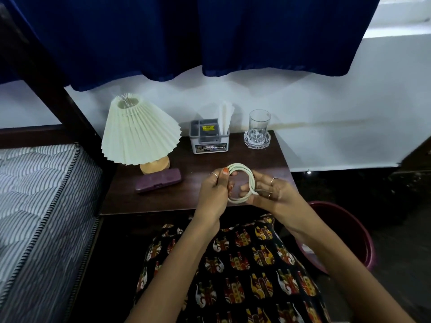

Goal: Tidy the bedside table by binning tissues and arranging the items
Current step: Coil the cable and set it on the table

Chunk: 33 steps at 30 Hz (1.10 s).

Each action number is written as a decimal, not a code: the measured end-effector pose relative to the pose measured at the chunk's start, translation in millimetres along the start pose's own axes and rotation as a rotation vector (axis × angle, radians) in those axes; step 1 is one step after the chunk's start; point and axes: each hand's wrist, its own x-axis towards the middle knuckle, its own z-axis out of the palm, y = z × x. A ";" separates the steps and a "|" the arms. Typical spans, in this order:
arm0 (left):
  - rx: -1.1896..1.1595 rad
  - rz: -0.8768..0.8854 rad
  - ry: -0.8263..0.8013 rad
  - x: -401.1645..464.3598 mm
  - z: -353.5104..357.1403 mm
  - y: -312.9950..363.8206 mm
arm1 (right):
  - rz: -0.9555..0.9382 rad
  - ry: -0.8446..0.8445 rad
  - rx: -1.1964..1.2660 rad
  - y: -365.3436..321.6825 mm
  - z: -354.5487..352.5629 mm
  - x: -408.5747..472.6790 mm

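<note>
Both hands, left hand (215,190) and right hand (271,192), clamp the coiled cable (241,181) at frame centre above the worktop (177,194); a loosened grip would likely let the loops spring apart.

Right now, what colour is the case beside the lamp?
Dull purple; the case shows best in the head view.

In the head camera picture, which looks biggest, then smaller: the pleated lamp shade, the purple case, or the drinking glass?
1. Cream pleated lamp shade, clearly largest.
2. Flat purple case.
3. Clear drinking glass; sitting farther back, so it may look smaller than it is.
</note>
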 end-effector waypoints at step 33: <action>0.608 0.007 -0.072 214.5 79.2 -93.8 | 0.431 0.332 0.074 117.8 -114.1 174.8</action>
